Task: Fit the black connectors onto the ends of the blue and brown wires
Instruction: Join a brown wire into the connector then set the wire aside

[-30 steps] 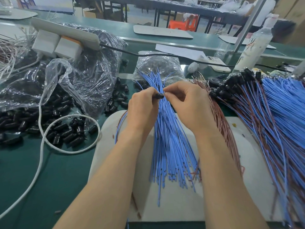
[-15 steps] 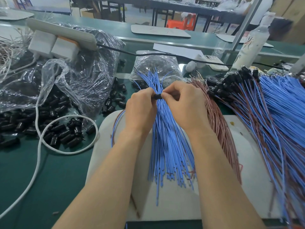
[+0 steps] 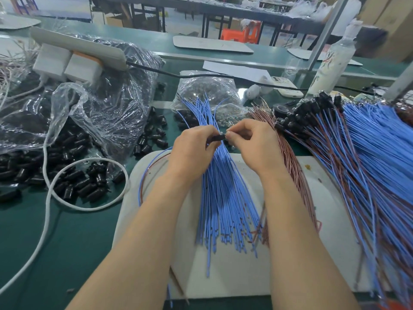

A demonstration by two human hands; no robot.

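Left hand pinches a black connector above the blue wires; right hand pinches its other end, wire hidden. Risk: misaligned insertion may bend the terminal.

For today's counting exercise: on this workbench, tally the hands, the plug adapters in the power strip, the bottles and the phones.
Hands: 2, left hand and right hand
Plug adapters: 2
Bottles: 1
Phones: 1
Total: 6
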